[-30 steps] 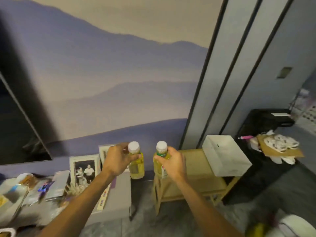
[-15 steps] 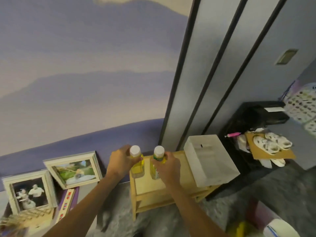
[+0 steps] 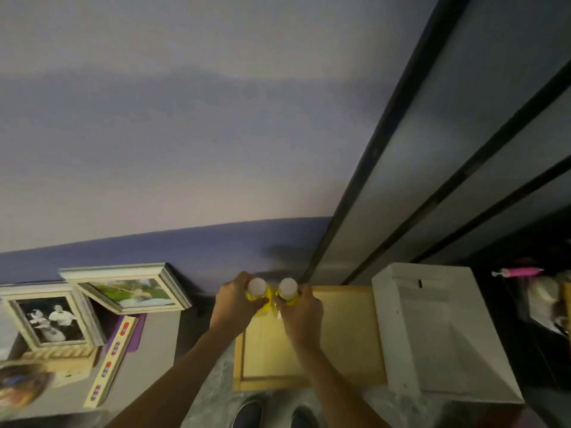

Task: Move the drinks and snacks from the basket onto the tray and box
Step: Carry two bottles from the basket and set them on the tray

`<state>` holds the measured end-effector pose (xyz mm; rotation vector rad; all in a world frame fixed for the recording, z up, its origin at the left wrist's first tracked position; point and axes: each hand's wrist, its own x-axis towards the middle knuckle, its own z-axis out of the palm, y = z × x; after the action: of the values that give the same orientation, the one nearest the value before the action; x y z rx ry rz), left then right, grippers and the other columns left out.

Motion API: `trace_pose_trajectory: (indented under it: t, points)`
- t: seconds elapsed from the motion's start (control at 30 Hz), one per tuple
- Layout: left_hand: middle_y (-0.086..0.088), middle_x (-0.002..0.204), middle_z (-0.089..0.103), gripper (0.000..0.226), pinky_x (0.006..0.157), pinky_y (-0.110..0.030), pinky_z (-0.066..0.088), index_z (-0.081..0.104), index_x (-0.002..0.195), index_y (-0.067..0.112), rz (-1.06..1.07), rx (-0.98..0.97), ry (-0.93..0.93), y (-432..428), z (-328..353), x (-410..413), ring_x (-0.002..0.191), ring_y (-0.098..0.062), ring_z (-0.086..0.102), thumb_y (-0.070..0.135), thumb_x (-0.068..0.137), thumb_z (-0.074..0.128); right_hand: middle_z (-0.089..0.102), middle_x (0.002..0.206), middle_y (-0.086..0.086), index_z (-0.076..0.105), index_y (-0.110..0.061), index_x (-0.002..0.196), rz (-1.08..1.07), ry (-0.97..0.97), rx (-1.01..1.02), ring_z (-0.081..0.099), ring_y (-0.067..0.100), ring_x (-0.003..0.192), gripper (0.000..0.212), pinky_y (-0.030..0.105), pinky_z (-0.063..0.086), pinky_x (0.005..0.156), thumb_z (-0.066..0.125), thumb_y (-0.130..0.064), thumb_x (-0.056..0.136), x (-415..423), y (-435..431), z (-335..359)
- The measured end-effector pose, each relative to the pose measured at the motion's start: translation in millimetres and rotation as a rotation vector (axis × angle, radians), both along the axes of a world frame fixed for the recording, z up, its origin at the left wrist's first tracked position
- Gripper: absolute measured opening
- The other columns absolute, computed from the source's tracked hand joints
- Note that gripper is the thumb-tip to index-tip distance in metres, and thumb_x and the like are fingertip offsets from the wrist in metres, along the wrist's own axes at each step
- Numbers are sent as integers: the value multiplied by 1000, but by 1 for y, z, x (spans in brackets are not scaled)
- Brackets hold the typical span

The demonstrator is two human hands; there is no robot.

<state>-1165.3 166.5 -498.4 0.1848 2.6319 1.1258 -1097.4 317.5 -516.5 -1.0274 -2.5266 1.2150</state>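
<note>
Two small bottles of yellow drink with white caps stand side by side at the far left corner of the wooden tray. My left hand grips the left bottle. My right hand grips the right bottle. The bottles are upright and nearly touch each other. An open white box, with nothing in it, sits on the right part of the tray. The basket is out of view.
Two framed photos lean against the purple wall on a grey low surface at the left, beside a long patterned strip. A dark cabinet with a pink pen stands at the right. My shoes show at the bottom.
Both hands have carried the bottles forward and down to the tray's far left corner. The view has tilted down and come closer to the tray.
</note>
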Motion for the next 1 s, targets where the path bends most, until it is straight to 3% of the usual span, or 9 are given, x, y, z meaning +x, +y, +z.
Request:
trace_pose_trajectory:
  t: [0.2, 0.27, 0.37, 0.53, 0.6, 0.67, 0.77, 0.87, 1.0]
  points:
    - [20, 86, 67, 47, 61, -20, 48, 58, 99, 39, 51, -5, -18, 5, -31, -10, 78, 1, 64, 42, 71, 97, 80, 109, 5, 68, -14, 116, 25, 10, -42, 77, 28, 99, 51, 31, 56, 77, 91, -44, 82, -4, -9, -19]
    - [21, 87, 66, 50, 62, -19, 49, 57, 100, 40, 63, -6, -17, 4, -35, -12, 80, 4, 63, 42, 70, 97, 78, 117, 6, 66, -12, 122, 10, 14, -30, 76, 28, 105, 55, 35, 61, 83, 88, -46, 85, -5, -13, -20]
    - [24, 88, 65, 51, 64, -16, 51, 56, 102, 42, 46, -16, -5, 0, -37, -13, 80, 8, 64, 44, 71, 96, 77, 123, 8, 63, -11, 127, -9, 0, -26, 75, 32, 110, 57, 43, 62, 86, 85, -46, 89, -7, -20, -17]
    - [24, 87, 64, 50, 59, -11, 47, 52, 103, 45, -46, -54, 8, -4, -38, -10, 89, 13, 64, 44, 75, 94, 76, 122, 11, 60, -9, 127, 0, -36, -25, 75, 34, 110, 56, 41, 59, 85, 84, -44, 90, -5, -21, -16]
    - [22, 87, 65, 50, 62, -14, 50, 52, 103, 44, -59, -63, 6, -5, -37, -11, 80, 4, 67, 44, 76, 93, 76, 125, 9, 59, -10, 130, 19, -53, -38, 74, 31, 113, 58, 37, 59, 88, 85, -43, 89, -6, -19, -15]
    - [17, 92, 67, 50, 66, -27, 58, 52, 106, 41, -78, -87, -10, -6, -35, -11, 82, -3, 67, 49, 76, 92, 74, 129, 6, 57, -13, 134, 66, -100, -58, 72, 29, 117, 63, 36, 58, 92, 86, -44, 88, -7, -16, -10]
    - [13, 107, 70, 57, 81, -40, 62, 53, 120, 40, -159, -116, -10, -11, -24, -10, 95, -13, 70, 52, 78, 89, 70, 137, 2, 55, -18, 142, 175, -159, -62, 67, 24, 126, 70, 32, 54, 99, 88, -43, 86, -1, -8, 1]
    - [5, 134, 68, 79, 99, -44, 57, 49, 145, 32, -188, -145, -31, -26, -2, -7, 116, -20, 68, 50, 79, 89, 65, 143, 2, 52, -20, 147, 272, -199, -38, 62, 22, 132, 76, 22, 45, 99, 86, -48, 85, 12, 8, 25]
    - [5, 142, 62, 89, 100, -45, 55, 44, 151, 35, -128, -142, -14, -54, 46, -5, 122, -18, 64, 69, 78, 80, 51, 158, 10, 44, -13, 158, 373, -248, 60, 48, 27, 146, 100, 33, 39, 117, 86, -61, 80, 24, 40, 77]
